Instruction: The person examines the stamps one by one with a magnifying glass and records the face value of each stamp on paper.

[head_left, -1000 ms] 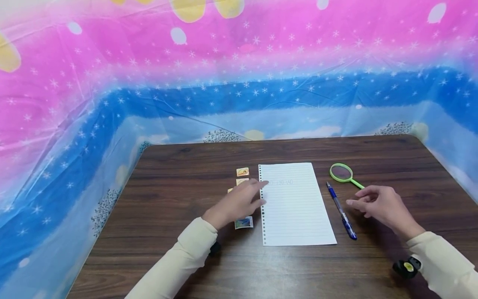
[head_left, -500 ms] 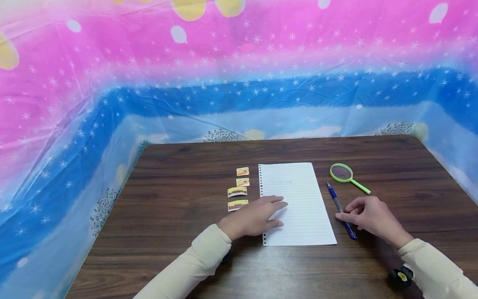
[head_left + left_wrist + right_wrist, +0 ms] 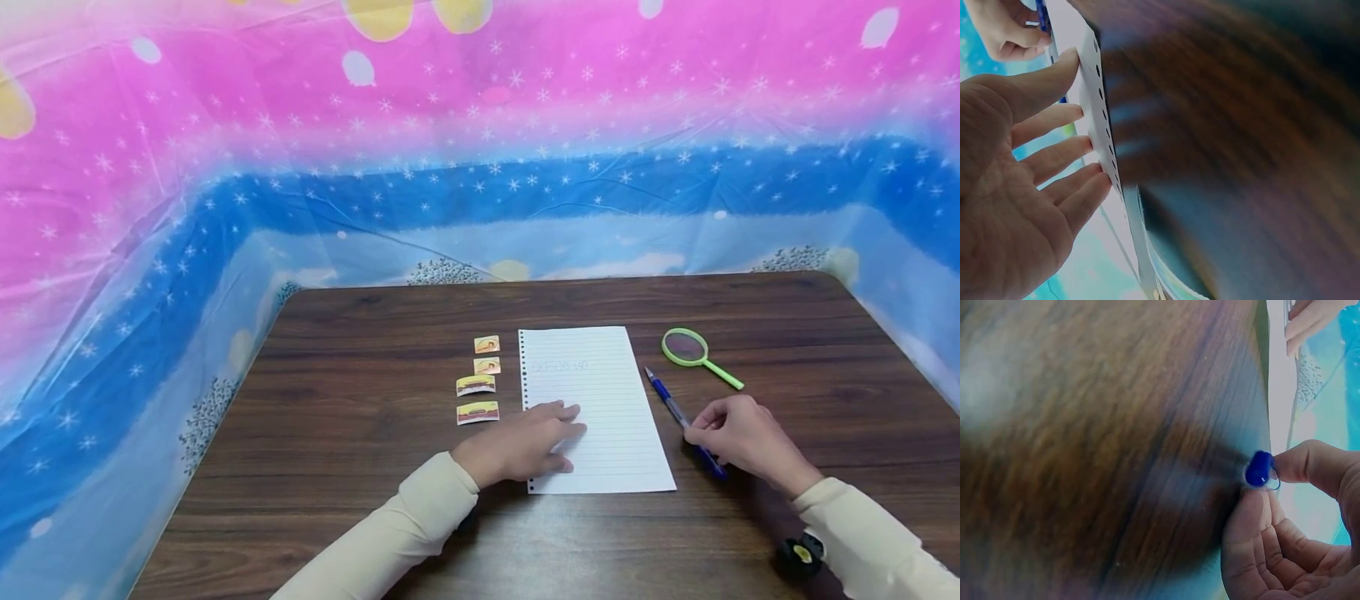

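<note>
In the head view, one lined sheet [image 3: 615, 433] lies at centre right on one brown table [image 3: 360, 400]. Left of it, four small picture cards [image 3: 477, 412] show in a column; right of it are one blue pen [image 3: 666, 400] and one green magnifying glass [image 3: 684, 347]. The left hand [image 3: 517, 443] rests, fingers spread, on the sheet's lower left; the right hand [image 3: 750, 435] pinches the pen at lower right. Since half a second ago, the pen's tip has shifted left, close to the sheet's edge, and the left hand has slid slightly right.

In the left wrist view, the left hand's five digits fan over the sheet's holed edge, at left.

In the right wrist view, thumb and fingers hold the pen's blue end, right of centre.
</note>
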A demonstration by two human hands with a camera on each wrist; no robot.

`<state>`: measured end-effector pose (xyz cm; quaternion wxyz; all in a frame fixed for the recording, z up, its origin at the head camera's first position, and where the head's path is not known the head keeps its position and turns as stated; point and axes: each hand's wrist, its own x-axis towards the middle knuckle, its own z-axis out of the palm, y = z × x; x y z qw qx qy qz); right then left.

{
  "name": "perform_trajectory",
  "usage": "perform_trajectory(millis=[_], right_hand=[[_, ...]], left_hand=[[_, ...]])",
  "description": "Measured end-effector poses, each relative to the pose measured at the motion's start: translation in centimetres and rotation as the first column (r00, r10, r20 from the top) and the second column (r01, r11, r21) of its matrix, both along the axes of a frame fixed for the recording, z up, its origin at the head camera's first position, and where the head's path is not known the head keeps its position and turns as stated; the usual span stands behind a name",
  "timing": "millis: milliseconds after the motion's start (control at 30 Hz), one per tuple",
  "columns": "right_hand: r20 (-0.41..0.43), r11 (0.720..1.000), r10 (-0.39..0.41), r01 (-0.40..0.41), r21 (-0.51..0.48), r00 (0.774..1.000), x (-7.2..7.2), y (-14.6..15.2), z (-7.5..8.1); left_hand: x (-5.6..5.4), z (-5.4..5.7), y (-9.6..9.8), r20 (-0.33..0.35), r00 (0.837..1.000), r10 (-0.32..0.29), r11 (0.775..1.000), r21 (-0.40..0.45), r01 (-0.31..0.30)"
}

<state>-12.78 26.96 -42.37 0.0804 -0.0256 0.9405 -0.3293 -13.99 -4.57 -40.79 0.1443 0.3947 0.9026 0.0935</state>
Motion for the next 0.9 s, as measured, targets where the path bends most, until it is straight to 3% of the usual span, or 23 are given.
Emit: perform_trajectory(millis=[200,333,433,600,733,900], right_hand=[[0.012,0.999,-0.035,0.035,-0.041,0.999,-0.1,0.4,0.3],[0.049,0.987,-0.053,0.060,-0.151,0.997,-0.6,0.8,0.5],[0.070,0.957,-0.065,0.082,-0.279,0.995,-1.0,1.2,0.5],[0.070,0.866,-0.098,0.120,-0.486,0.993,-1.7,2.0,0.4],[0.081,0.788,-0.129,0.152,-0.597,0.988,-2.1,2.5,0.4],[0.125,0.659,-0.148,0.192,-0.727,0.981,-2.4,2.6,0.7]], left_hand=[[0.0,-0.1,0.0,0.000,1.000,0.000,1.000,-0.009,0.000],[-0.1,-0.2,0.0,-0.022,1.000,-0.015,1.000,-0.008,0.015],[-0.2,-0.3,0.0,-0.032,0.999,-0.023,1.000,-0.010,0.023],[-0.2,-0.2,-0.1,-0.029,0.999,-0.026,1.000,-0.016,0.026],[-0.2,-0.2,-0.1,-0.021,1.000,-0.021,1.000,-0.014,0.021],[-0.2,-0.2,-0.1,-0.019,1.000,-0.021,1.000,-0.011,0.021]])
